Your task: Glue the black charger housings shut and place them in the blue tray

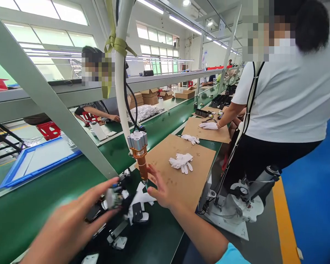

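Observation:
My left hand, smeared by motion, pinches a small boxy electronic part between thumb and fingers; its details are blurred. My right hand is beside the tip of a hanging orange-and-silver tool, its fingers apart and slightly curled, with nothing visible in them. Whether the thumb touches the tip I cannot tell. Below the tool, white pieces of paper or cloth lie on the green bench, with a small black rectangular part on top. Other small dark and white parts lie beneath my left hand, partly hidden.
White gloves lie on a brown cardboard sheet. A slanted metal post stands at left, near a blue-rimmed tray. A co-worker in a white shirt stands at right, behind a pedestal device. Another person leans over the far side.

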Demonstrator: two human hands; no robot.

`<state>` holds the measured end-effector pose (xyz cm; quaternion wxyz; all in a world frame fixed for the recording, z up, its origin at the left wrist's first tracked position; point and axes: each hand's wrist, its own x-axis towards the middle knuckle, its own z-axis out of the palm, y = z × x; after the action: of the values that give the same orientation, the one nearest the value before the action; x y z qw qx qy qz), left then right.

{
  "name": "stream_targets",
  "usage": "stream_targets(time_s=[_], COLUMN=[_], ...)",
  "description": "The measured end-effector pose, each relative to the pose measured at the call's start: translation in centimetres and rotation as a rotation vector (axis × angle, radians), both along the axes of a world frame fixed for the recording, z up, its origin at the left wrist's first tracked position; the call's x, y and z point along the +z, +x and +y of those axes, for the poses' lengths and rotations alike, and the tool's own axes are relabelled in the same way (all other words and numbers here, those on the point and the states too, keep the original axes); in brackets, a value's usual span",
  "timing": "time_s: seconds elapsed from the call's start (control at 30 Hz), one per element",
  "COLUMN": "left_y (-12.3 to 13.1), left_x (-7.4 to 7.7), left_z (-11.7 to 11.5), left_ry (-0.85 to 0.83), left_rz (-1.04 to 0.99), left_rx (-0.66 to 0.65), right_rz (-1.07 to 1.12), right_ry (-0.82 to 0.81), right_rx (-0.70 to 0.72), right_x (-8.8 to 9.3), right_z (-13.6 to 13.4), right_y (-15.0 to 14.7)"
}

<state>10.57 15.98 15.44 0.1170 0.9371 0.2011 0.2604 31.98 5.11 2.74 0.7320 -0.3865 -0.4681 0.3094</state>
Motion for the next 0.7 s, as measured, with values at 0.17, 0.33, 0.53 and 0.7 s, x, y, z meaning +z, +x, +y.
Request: stream_targets(time_s=[0.17, 0.33, 0.53, 0.7], left_y=[8.2, 12.6, 15.3, 13.7], left_x=[-2.0, -3.8, -6.0, -4.9], left_z=[-4.1, -4.9, -4.3, -3.6], left_ry=[0.079, 0.071, 0.066, 0.045], left_rz=[0.033, -0.001, 0.069, 0.1], left_rx=[-0.337, -0.399, -0.351, -0.3], right_rz=[0.086, 0.171, 0.423, 0.233], right_ry=[0.175, 0.048, -0.222, -0.393], right_rx=[0.121, 0.172, 0.039, -0.144], right_x=[0.0, 0.1, 0.8, 0.7], right_z=[-3.0, -4.9, -5.1, -3.2], right_y=[0.6, 3.7, 6.4, 10.7])
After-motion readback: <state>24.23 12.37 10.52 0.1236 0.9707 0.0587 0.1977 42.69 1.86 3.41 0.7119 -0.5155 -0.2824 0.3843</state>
